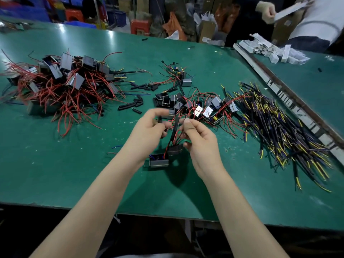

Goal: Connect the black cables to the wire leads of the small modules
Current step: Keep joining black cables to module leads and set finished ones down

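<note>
Mid-frame, both hands up off the green table (55,174), working one joint.

Left hand (149,127): fingers curled, thumb and forefinger pinching a short black piece (159,120), sleeve or cable end, too blurred to tell which. Held upright so the open end faces the other hand.

Right hand (197,140): thumb and forefinger pinched narrow on the thin wire leads (181,125), next to a black cable (175,127) that runs down between my hands. Pinching close to the tips keeps the strands stiff enough to line up.

Two small modules (167,155) hang below the hands on those red and black leads, the lower one touching or just above the table. Letting them dangle keeps the wires taut and out of the joint.

Stock is laid out by reach:
- upper left of frame: big pile of modules with red leads (55,81), probably finished or waiting, can't tell which
- centre, just beyond my hands: smaller cluster of modules (204,108), next in line
- right of frame: heap of black cables with yellow and blue cores (279,127), on my right-hand side for a quick pick
- between the piles: loose black sleeves (134,103)

Judgement: joint not made yet, ends near but apart. Risk is strands splaying on contact.
</note>
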The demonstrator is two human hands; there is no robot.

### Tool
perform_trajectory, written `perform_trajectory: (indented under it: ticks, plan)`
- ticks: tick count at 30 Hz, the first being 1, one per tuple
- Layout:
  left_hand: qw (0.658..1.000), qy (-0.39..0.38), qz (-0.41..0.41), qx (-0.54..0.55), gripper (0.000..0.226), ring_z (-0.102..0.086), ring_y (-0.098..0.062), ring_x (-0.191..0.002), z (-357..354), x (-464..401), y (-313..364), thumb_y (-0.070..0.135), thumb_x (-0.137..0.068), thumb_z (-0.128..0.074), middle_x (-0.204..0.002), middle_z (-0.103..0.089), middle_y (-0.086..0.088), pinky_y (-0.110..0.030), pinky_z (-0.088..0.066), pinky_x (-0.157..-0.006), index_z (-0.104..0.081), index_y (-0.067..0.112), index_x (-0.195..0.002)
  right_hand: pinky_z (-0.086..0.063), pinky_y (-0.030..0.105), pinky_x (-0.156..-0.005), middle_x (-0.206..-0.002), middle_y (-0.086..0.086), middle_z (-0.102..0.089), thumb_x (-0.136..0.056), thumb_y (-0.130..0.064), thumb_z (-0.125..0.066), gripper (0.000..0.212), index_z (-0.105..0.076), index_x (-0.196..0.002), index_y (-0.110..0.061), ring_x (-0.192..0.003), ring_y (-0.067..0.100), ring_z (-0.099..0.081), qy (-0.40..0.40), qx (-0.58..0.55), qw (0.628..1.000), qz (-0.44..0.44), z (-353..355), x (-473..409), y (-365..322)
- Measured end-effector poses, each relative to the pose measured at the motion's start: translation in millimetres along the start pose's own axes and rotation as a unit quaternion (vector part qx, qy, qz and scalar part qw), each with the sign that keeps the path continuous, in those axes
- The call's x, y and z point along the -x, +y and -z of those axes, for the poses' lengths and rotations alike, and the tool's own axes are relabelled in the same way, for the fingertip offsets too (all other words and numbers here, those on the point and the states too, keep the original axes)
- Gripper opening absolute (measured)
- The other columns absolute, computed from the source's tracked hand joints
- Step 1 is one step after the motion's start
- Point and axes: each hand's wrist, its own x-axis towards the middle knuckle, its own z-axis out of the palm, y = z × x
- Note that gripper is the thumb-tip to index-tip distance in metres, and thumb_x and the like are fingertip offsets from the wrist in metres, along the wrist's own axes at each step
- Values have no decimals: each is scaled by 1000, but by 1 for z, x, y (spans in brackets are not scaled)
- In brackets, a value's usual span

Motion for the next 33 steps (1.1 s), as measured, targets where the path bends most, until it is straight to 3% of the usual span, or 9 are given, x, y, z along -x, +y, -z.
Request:
perform_trajectory:
  ticks: [3, 5, 8, 12, 15, 22, 27, 30, 33]
  plan:
    - [998, 3, -9, -66, 25, -47, -5, -59, -5, -2, -3, 11, -91, -50, -73, -61, 10, -15, -38, -54, -68, 27, -89, -38, 20, -58, -75, -11, -66, -95, -19, -55, 10, -65, -94, -20, -65, 5, -53, -10, -35, 999, -9, 3, -2, -1]
    - [997, -7, -17, -72, 15, -56, -1, -72, -8, -5, -2, 20, -92, -56, -81, -64, 16, -16, -44, -69, -68, 27, -96, -41, 18, -59, -73, -11, -68, -95, -16, -56, 8, -64, -94, -18, -63, 3, -56, -14, -50, 998, -19, 3, -4, -1]
    - [997, -34, -36, -58, 22, -62, -4, -88, -12, -9, -2, 20, -89, -63, -94, -69, 8, -17, -48, -83, -67, 18, -111, -47, 16, -60, -71, -10, -67, -93, -10, -56, 10, -63, -91, -16, -63, 3, -59, -5, -84, 996, -25, 3, -4, -2]
    - [998, -45, -52, -13, 23, -64, -3, -89, -16, -11, -6, 13, -88, -64, -95, -70, 8, -11, -48, -81, -68, 17, -110, -50, 18, -60, -79, -1, -64, -92, -7, -59, 8, -62, -91, -14, -65, 7, -61, 17, -92, 996, -7, 6, -4, -4]
    - [994, -58, -90, 20, 21, -65, 1, -87, -19, -8, -8, 11, -87, -66, -91, -72, 14, -9, -47, -76, -69, 28, -98, -50, 18, -61, -74, -8, -66, -91, -7, -60, 8, -62, -90, -14, -67, 6, -62, 32, -71, 997, 17, 10, -5, -4]
    - [990, -48, -124, 44, 21, -67, -5, -87, -28, -8, -15, 10, -87, -66, -91, -73, 8, -14, -49, -79, -70, 29, -94, -50, 18, -66, -81, -6, -69, -92, -11, -60, 14, -66, -99, -21, -71, 9, -60, 31, -79, 996, 20, 13, -8, -2]
    - [988, -75, -134, -9, 23, -66, -21, -86, -23, -19, -10, 9, -87, -65, -89, -73, 0, -33, -52, -82, -70, 31, -89, -49, 18, -64, -77, -6, -68, -90, -13, -62, 14, -70, -92, -24, -67, 8, -59, 34, -96, 995, 25, 17, -10, -2]
    - [977, -108, -169, -67, 22, -64, -8, -83, -21, -29, -4, 12, -87, -64, -86, -70, 11, -25, -51, -80, -69, 34, -90, -46, 17, -59, -77, -6, -69, -84, -20, -67, 6, -69, -89, -23, -62, 7, -59, 40, -102, 994, 16, 20, -12, -1]
    - [967, -135, -193, -97, 19, -62, -8, -83, -24, -34, -5, 14, -89, -63, -86, -67, 11, -23, -48, -79, -69, 31, -97, -44, 17, -58, -77, -6, -69, -73, -31, -70, 16, -67, -86, -22, -64, 8, -61, 64, -100, 993, 11, 22, -13, -2]
